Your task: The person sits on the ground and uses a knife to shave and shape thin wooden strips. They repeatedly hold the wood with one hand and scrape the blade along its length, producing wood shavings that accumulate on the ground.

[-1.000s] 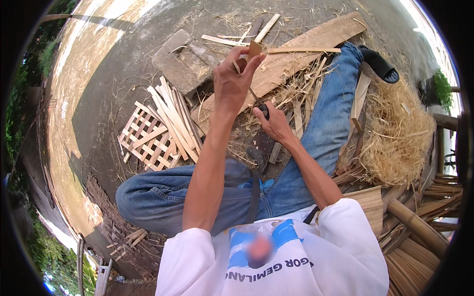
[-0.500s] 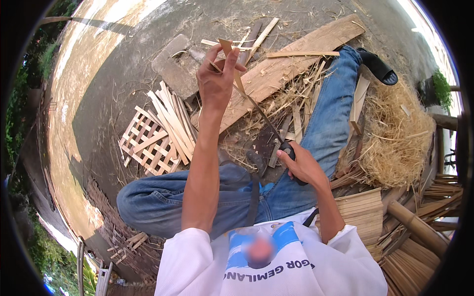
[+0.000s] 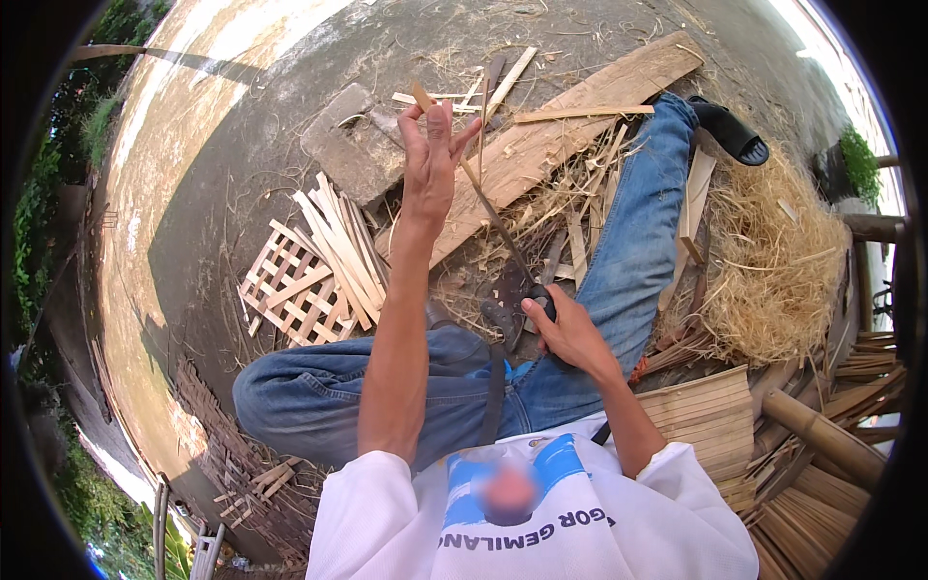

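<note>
Left hand: the left hand (image 3: 428, 164) is reaching far out in front, fingers up, pinching the top end of a thin bamboo strip (image 3: 483, 198) between thumb and fingers.
Right hand: the right hand (image 3: 570, 333) is sitting low by the knee, closed tight around the dark handle of a knife (image 3: 517, 300).
Grip: both hands are holding something, the left narrowly on the strip, the right in a full fist on the knife.
Strip: it is running in a long slant from the raised left hand down to the knife, over the person's lap and the plank (image 3: 561, 145).
Work in hand: the person is looking to be shaving or splitting the strip thin, and the blade is sitting at the low end of it, so this strip seems to be nearly through its pass.
Done so far: a bundle of pale cut strips (image 3: 338, 246) is lying on a small woven lattice (image 3: 290, 285) beside the left leg, and curly shavings (image 3: 773, 261) are heaping up on the right.
Left to do: more raw slats (image 3: 715, 416) are stacking up near the right elbow, so plenty seems to be waiting.
Ground: a flat stone (image 3: 353, 145) is lying on the concrete just past the bundle.
Foot: a black sandal (image 3: 730, 135) is resting at the far end of the right leg.
</note>
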A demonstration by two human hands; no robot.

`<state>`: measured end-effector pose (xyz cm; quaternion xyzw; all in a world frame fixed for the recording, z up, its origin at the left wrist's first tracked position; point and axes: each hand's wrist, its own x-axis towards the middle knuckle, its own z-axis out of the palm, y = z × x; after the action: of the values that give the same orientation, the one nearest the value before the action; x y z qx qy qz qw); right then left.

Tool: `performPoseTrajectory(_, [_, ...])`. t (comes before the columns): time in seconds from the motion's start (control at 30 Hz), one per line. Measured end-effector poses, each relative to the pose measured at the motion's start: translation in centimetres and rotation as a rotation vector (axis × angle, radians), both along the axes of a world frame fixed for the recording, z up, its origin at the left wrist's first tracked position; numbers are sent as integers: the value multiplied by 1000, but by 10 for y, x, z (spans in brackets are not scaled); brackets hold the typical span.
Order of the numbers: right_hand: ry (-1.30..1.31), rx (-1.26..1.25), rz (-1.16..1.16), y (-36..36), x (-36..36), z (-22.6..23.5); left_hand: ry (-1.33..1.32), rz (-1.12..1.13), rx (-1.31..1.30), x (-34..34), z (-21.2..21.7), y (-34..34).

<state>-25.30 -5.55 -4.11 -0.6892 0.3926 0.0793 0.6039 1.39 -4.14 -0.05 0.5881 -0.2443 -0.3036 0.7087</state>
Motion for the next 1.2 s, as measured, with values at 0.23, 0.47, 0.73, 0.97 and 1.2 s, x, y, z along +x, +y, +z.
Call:
performPoseTrajectory(0.23, [-44,-9,-88,5,29,-24,-10,-9,-33,-14,-7,-7])
performPoseTrajectory(0.47, [-141,-245,-125,1,108,-103,0,21,-72,-31,-5,-4])
performPoseTrajectory(0.73, [6,-326,-53,-11,105,-148,-497,99,680,-14,46,39])
performPoseTrajectory(0.97, [14,-378,-33,-8,104,-149,-319,103,29,-17,24,29])
performPoseTrajectory(1.2, [5,-349,18,-16,111,-116,-611,327,94,-32,2,16])
